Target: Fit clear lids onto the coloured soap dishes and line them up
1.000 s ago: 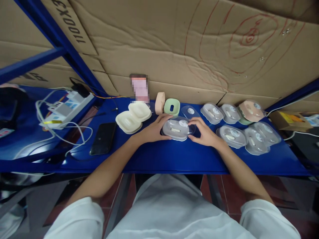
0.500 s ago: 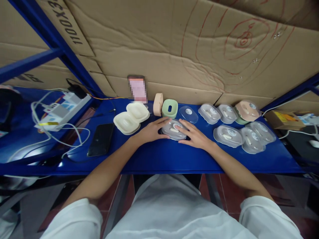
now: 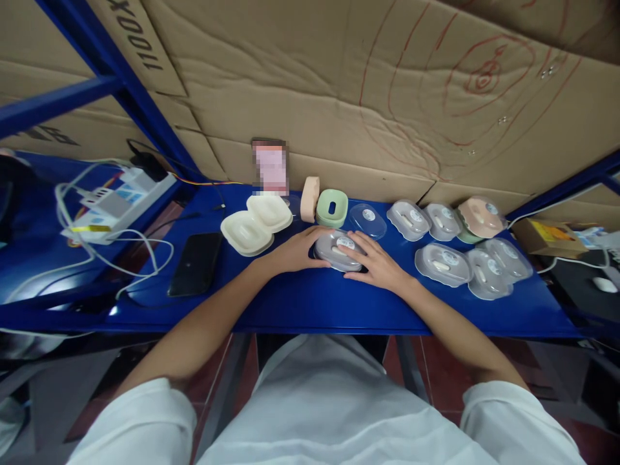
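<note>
A grey soap box (image 3: 334, 258) with a clear lid and a round sticker sits on the blue table in front of me. My left hand (image 3: 301, 250) curves around its left side, thumb at the near edge and fingers at the far edge. Around the right side my right hand (image 3: 376, 262) grips it, with fingers over the lid. Just behind stand a green box part (image 3: 332, 216) with an oval slot, and a peach part (image 3: 309, 199) on its edge. A loose clear lid (image 3: 368, 223) with a sticker lies to their right.
Two cream trays (image 3: 247, 232) lie left of my hands, beside a black phone (image 3: 194, 263). Several lidded grey boxes (image 3: 443, 265) and a peach one (image 3: 481, 217) stand at right. A power strip (image 3: 116, 208) with cables is far left. A cardboard wall (image 3: 290, 77) closes the back.
The camera view has shifted slightly. Both hands stay around the grey soap box, with hardly any movement over it.
</note>
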### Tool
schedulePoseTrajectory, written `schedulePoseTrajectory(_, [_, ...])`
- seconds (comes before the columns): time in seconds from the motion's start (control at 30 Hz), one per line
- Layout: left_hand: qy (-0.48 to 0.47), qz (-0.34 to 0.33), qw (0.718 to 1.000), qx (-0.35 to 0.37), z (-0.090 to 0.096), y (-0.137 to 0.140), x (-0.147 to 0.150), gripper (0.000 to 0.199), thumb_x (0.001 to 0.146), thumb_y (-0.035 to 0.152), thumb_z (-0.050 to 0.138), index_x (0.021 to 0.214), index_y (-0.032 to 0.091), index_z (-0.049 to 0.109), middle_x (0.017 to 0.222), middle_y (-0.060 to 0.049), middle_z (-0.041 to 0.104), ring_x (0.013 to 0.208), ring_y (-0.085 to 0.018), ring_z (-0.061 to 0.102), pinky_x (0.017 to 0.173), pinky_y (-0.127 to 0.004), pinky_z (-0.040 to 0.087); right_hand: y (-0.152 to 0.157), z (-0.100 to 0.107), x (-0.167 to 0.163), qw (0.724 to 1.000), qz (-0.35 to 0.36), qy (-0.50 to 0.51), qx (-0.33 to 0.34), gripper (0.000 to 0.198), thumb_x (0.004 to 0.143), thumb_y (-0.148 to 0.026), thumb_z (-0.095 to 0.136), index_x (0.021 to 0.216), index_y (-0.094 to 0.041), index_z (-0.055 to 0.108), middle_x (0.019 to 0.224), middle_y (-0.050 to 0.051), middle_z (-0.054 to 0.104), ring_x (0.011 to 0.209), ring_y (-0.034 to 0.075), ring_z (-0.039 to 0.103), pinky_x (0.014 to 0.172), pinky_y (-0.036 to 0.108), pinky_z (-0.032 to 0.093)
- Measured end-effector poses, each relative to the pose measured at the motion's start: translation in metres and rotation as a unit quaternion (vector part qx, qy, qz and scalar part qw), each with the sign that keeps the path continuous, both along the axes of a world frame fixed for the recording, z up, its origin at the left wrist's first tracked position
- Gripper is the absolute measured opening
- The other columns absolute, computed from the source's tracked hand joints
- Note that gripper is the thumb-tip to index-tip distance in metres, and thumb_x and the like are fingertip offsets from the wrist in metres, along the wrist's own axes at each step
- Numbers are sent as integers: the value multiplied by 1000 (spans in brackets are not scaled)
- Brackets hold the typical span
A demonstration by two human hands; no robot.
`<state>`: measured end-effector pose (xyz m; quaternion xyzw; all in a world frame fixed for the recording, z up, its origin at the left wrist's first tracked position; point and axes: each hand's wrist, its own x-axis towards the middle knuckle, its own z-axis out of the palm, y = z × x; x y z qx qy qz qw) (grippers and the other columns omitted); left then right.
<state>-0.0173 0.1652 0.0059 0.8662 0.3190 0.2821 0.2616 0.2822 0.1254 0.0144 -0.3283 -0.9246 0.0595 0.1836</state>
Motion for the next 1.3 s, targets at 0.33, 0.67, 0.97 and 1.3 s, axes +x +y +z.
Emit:
schedulePoseTrajectory(0.33, [-13,-2,998,-58,3,-3,1,101,90,51,82,171,29,26,172,-18,40,141,-32,61,117,-50,54,14,24,37,996,-56,51,43,63,102,-54,68,161,-36,53,172,9,41,157,38,44,128,64,40])
schedulePoseTrajectory(0.67, [65,4,996,-58,7,-9,1,83,101,51,68,171,32,28,172,-13,42,146,-34,57,123,-51,48,54,26,137,914,-386,78,95,78,97,-70,61,157,-20,53,165,23,44,152,43,45,122,66,40])
schedulePoseTrajectory(0.97, [107,10,994,-29,7,-9,4,72,104,46,62,168,28,35,167,-12,47,153,-33,50,128,-52,42,36,26,78,944,-311,-22,110,66,109,-53,48,165,-18,43,172,21,38,161,42,30,128,67,26])
schedulePoseTrajectory(1.3, [149,22,986,74,-7,-4,22,66,110,45,52,170,24,33,181,-19,19,156,-42,43,122,-64,41,31,-6,31,987,-147,-58,25,56,110,-46,49,157,-15,55,162,19,54,150,38,49,121,56,41])
